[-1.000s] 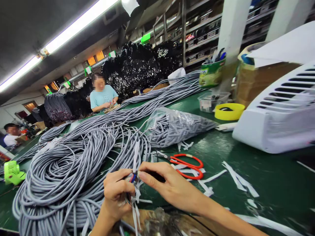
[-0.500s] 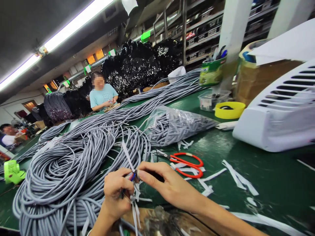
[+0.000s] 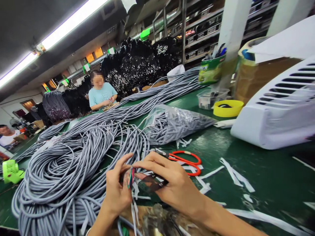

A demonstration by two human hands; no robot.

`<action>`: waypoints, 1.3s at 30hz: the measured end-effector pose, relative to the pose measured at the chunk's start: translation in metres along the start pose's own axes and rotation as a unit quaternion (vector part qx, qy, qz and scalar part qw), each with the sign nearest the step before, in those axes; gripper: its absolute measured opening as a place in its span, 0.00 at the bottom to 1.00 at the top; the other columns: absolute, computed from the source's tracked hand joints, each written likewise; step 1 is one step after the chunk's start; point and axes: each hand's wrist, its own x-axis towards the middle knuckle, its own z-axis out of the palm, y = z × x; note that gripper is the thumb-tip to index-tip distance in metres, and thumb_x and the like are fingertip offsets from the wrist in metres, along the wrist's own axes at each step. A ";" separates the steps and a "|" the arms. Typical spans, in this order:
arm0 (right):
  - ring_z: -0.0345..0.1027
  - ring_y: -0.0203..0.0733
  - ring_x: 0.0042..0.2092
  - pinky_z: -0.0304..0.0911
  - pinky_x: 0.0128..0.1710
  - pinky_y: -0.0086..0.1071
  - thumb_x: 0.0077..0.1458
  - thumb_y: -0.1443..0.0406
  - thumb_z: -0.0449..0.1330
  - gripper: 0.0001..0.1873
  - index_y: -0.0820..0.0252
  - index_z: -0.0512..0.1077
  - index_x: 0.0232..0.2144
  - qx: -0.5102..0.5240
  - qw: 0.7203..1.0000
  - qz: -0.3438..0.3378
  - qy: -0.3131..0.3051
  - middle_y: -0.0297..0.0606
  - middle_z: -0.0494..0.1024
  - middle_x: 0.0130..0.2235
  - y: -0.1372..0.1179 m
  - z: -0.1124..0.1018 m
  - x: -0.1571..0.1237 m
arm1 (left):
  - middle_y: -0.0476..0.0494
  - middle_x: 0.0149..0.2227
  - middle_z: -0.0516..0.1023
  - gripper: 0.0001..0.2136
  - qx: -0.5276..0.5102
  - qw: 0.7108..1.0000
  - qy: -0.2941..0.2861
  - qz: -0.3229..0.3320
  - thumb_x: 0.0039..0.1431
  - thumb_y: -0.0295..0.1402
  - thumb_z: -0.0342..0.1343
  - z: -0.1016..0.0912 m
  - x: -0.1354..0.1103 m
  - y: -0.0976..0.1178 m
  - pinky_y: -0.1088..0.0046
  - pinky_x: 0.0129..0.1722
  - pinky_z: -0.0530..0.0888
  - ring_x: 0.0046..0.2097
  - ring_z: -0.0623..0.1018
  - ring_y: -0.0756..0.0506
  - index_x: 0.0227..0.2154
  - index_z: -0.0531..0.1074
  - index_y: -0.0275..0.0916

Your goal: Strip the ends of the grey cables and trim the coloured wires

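Note:
Closed around thin coloured wires in red, blue and green is my left hand, in the lower middle of the head view. White tape strips hang below the wires. My right hand meets them from the right, its fingertips at the wires. A dark, blurred tool lies under its curled fingers, mostly hidden; its kind is unclear. Just beyond the right hand lie red-handled scissors. Left of my hands spreads a large coil of grey cables.
A clear bag of short grey pieces lies behind the scissors. White strips are scattered on the green table. On the right stand a white slotted appliance and a yellow tape roll. A co-worker sits across the table.
My right hand has turned and its fingers have risen over the wires; the dark tool shows more. My left index finger has lifted, and the coloured wires now point more upright.

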 end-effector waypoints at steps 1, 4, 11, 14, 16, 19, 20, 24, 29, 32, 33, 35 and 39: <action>0.66 0.34 0.28 0.61 0.26 0.26 0.52 0.71 0.51 0.11 0.58 0.72 0.31 -0.010 1.000 -0.020 0.005 0.37 0.71 0.28 0.000 0.001 -0.001 | 0.41 0.35 0.79 0.18 0.008 1.000 -0.024 0.006 0.56 0.26 0.47 0.001 0.000 0.000 0.73 0.34 0.74 0.32 0.77 0.47 0.51 0.64 0.37; 0.64 0.34 0.25 0.60 0.23 0.25 0.51 0.72 0.50 0.10 0.60 0.72 0.28 -0.015 0.999 -0.003 0.042 0.36 0.70 0.25 0.002 0.004 -0.003 | 0.38 0.39 0.78 0.17 0.028 0.998 -0.048 0.027 0.55 0.27 0.49 0.004 0.000 -0.001 0.71 0.38 0.74 0.36 0.78 0.45 0.49 0.68 0.35; 0.56 0.33 0.22 0.54 0.21 0.26 0.54 0.61 0.51 0.16 0.60 0.63 0.18 0.097 0.978 0.185 0.029 0.32 0.63 0.19 0.001 0.014 0.002 | 0.48 0.17 0.71 0.11 0.064 0.996 0.066 -0.021 0.57 0.32 0.51 0.014 -0.002 -0.003 0.77 0.22 0.68 0.21 0.70 0.50 0.35 0.77 0.34; 0.57 0.33 0.23 0.54 0.23 0.27 0.55 0.60 0.49 0.16 0.60 0.62 0.18 0.104 0.975 0.193 0.024 0.32 0.65 0.20 0.002 0.017 0.001 | 0.50 0.15 0.66 0.14 0.052 0.991 0.114 -0.056 0.58 0.34 0.50 0.018 -0.002 -0.001 0.78 0.19 0.63 0.18 0.64 0.53 0.23 0.76 0.34; 0.56 0.33 0.23 0.53 0.22 0.27 0.55 0.61 0.49 0.17 0.59 0.60 0.16 0.076 0.981 0.177 0.030 0.32 0.64 0.20 0.003 0.017 0.000 | 0.51 0.14 0.63 0.18 0.021 0.985 0.141 -0.100 0.58 0.36 0.49 0.020 -0.002 0.000 0.78 0.17 0.59 0.17 0.61 0.54 0.17 0.73 0.34; 0.55 0.33 0.22 0.51 0.21 0.27 0.53 0.63 0.49 0.16 0.60 0.60 0.15 0.043 0.984 0.165 0.041 0.32 0.63 0.19 0.004 0.016 -0.001 | 0.54 0.12 0.61 0.17 -0.055 0.972 0.158 -0.167 0.57 0.40 0.50 0.022 -0.001 0.003 0.80 0.15 0.57 0.14 0.60 0.55 0.21 0.73 0.33; 0.55 0.33 0.22 0.51 0.21 0.27 0.53 0.63 0.49 0.16 0.60 0.61 0.15 0.039 0.984 0.167 0.045 0.33 0.63 0.19 0.004 0.015 -0.001 | 0.55 0.11 0.61 0.17 -0.082 0.966 0.162 -0.183 0.56 0.42 0.50 0.023 0.000 0.003 0.80 0.14 0.57 0.13 0.60 0.55 0.23 0.74 0.33; 0.52 0.31 0.20 0.49 0.20 0.27 0.49 0.64 0.49 0.14 0.59 0.59 0.14 0.029 0.982 0.176 0.061 0.30 0.60 0.17 0.004 0.014 0.001 | 0.57 0.10 0.59 0.16 -0.171 0.944 0.183 -0.216 0.54 0.44 0.51 0.022 0.004 0.004 0.82 0.10 0.55 0.11 0.60 0.55 0.24 0.70 0.35; 0.49 0.31 0.20 0.47 0.19 0.26 0.45 0.64 0.50 0.12 0.59 0.58 0.13 0.065 0.975 0.203 0.058 0.28 0.57 0.16 0.002 0.011 0.004 | 0.52 0.21 0.67 0.15 -0.192 0.947 0.160 -0.203 0.45 0.44 0.60 0.016 0.006 0.005 0.83 0.14 0.59 0.17 0.64 0.56 0.27 0.73 0.36; 0.49 0.31 0.20 0.47 0.19 0.26 0.42 0.63 0.51 0.11 0.58 0.58 0.13 0.088 0.969 0.224 0.054 0.28 0.56 0.17 0.002 0.010 0.005 | 0.48 0.27 0.69 0.16 -0.149 0.968 0.084 -0.185 0.37 0.36 0.66 0.013 0.008 0.007 0.82 0.19 0.62 0.25 0.67 0.53 0.33 0.77 0.37; 0.48 0.31 0.20 0.47 0.19 0.26 0.41 0.63 0.52 0.11 0.58 0.57 0.13 0.098 0.967 0.231 0.052 0.28 0.56 0.16 0.002 0.010 0.005 | 0.48 0.26 0.69 0.14 -0.146 0.969 0.076 -0.186 0.38 0.35 0.65 0.013 0.008 0.007 0.81 0.20 0.62 0.25 0.67 0.53 0.31 0.78 0.37; 0.48 0.31 0.21 0.48 0.20 0.27 0.40 0.61 0.52 0.12 0.58 0.57 0.12 0.128 0.960 0.247 0.040 0.28 0.56 0.16 0.004 0.011 0.006 | 0.50 0.21 0.66 0.08 -0.168 0.960 0.096 -0.201 0.42 0.35 0.63 0.014 0.009 0.005 0.81 0.18 0.59 0.21 0.63 0.55 0.24 0.78 0.35; 0.52 0.33 0.22 0.50 0.22 0.27 0.39 0.60 0.53 0.10 0.60 0.63 0.15 0.175 0.944 0.281 0.007 0.30 0.61 0.18 0.006 0.014 0.007 | 0.56 0.12 0.58 0.12 -0.275 0.913 0.157 -0.258 0.42 0.39 0.62 0.017 0.009 -0.001 0.82 0.14 0.51 0.14 0.55 0.58 0.18 0.73 0.33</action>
